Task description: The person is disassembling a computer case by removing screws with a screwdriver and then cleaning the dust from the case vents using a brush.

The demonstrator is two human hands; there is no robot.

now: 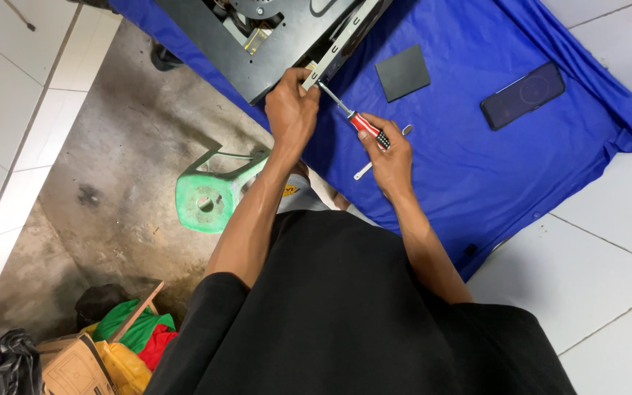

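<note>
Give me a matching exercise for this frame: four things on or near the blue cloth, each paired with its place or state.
Things:
1. screwdriver
2. phone
3. dark square pad
4. green stool

Places or states:
A. on the concrete floor, below the left arm
B. held in the right hand, tip towards the black chassis
C. flat on the cloth, far right
D. on the cloth between chassis and phone

Pairs: 1-B, 2-C, 3-D, 4-A
</note>
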